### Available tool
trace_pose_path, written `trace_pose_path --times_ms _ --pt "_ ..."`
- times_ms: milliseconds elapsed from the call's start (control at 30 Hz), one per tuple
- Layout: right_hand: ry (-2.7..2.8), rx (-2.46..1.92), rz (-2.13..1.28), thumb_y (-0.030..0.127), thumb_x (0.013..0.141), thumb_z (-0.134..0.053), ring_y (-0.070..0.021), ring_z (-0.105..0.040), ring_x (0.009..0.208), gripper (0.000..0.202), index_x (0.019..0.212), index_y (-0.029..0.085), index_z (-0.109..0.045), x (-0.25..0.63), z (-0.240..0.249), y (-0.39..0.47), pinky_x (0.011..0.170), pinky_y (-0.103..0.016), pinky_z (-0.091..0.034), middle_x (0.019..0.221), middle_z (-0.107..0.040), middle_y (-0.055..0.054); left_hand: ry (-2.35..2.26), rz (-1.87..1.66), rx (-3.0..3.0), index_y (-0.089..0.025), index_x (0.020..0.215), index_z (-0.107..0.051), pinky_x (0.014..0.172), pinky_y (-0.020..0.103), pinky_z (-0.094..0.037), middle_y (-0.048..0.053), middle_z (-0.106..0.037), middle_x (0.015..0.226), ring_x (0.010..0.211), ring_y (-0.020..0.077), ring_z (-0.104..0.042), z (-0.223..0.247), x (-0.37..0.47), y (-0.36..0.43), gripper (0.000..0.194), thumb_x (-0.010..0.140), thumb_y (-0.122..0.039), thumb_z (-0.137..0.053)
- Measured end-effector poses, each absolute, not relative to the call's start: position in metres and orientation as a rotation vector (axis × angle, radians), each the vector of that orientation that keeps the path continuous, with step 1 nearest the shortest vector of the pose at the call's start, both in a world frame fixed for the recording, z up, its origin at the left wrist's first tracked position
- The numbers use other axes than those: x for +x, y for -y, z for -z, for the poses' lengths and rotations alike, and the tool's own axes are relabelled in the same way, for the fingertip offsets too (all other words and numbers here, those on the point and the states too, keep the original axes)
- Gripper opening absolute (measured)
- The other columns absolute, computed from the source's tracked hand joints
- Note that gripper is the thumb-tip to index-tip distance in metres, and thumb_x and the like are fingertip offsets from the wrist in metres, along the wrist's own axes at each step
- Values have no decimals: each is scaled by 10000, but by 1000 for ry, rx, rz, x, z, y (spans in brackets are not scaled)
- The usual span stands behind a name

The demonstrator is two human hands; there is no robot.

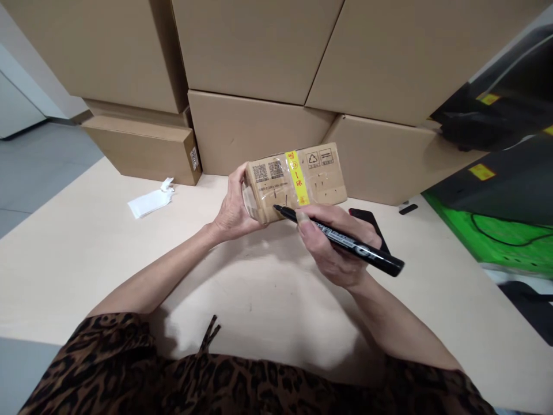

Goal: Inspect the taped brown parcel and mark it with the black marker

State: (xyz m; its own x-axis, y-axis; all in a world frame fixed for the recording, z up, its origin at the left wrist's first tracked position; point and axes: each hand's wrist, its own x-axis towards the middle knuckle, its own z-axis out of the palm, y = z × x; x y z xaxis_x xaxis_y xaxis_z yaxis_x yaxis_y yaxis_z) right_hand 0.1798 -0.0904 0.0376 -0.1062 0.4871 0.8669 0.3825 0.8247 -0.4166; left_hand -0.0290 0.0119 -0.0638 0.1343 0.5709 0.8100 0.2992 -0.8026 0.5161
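- While the left hand clasps the near-left end of a small cardboard parcel, fingers curled round it, the parcel sits lifted at frame centre, above the pale table.
- The right hand is closed round a black marker, its tip touching the parcel's lower front face.
- A yellow tape strip crosses the parcel, with printed codes to its left.
- Just right of the hands, a dark flat object lies on the table, partly hidden.
- A white paper scrap rests left of centre.
- Large stacked cartons fill the upper frame.
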Motion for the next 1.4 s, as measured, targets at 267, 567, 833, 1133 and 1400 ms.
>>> trace_pose_path --times_ms 267,567,833,1133,1400 --pt "1918 -643 -64 105 961 -704 -145 -722 578 168 942 269 -729 195 -46 100 581 -265 -613 787 -805 19 -865 -1711 2209 -317 1689 -235 1233 645 -517 178 -489 1576 1448 418 -584 68 -28 -13 1407 601 -730 -1028" --pt "2506 -857 299 1 1020 -557 -201 -701 673 291 1171 150 -757 257 22 103 655 -331 -576 843 -756 -68 -883 -1707 2234 -340 1720 -178 1225 634 -523 171 -480 1583 1463 420 -574 66 -32 -15 1467 594 -718 -1040" --pt "2653 -1295 -70 -11 985 -462 -279 -759 1019 531 1373 181 -768 279 78 92 912 -397 -643 1147 -779 -155 -829 -1690 2208 -353 1695 -232 1262 669 -494 159 -471 1602 1483 430 -566 64 -36 -20 1473 535 -773 -1036" --pt "1505 -2403 -114 614 1001 -645 -513 -463 1516 893 1684 80 -429 360 60 37 1240 -661 -354 1589 -547 -338 -768 -1698 2099 -395 1595 -389 1269 713 -478 119 -490 1577 1462 430 -563 60 -36 -23 1412 419 -735 -1092" --pt "1161 -2486 -445 597 726 -962 -518 -497 1574 1149 1630 105 -450 396 54 15 1281 -644 -398 1631 -551 -363 -769 -1724 2170 -361 1580 -412 1220 711 -519 123 -512 1525 1374 419 -607 59 -38 -25 1457 353 -749 -1094"
